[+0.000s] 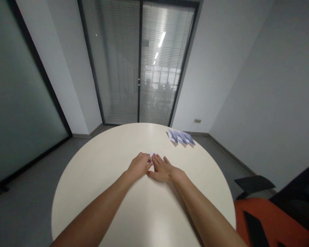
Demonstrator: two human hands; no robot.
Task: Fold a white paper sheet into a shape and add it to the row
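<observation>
A small piece of white paper (151,154) lies on the round table between my two hands, mostly covered by them. My left hand (139,166) has its fingers curled together at the paper's left side, gripping it. From the right, my right hand (161,169) rests over the paper with its fingers stretched out and its thumb apart, close to the left hand's fingertips. How the paper is folded under the hands is hidden.
Folded white paper pieces (180,137) lie in an overlapping row near the far right edge of the cream table (92,171). An orange chair (262,214) with black armrests stands at the right. Beyond the table is a glass partition with blinds (123,68).
</observation>
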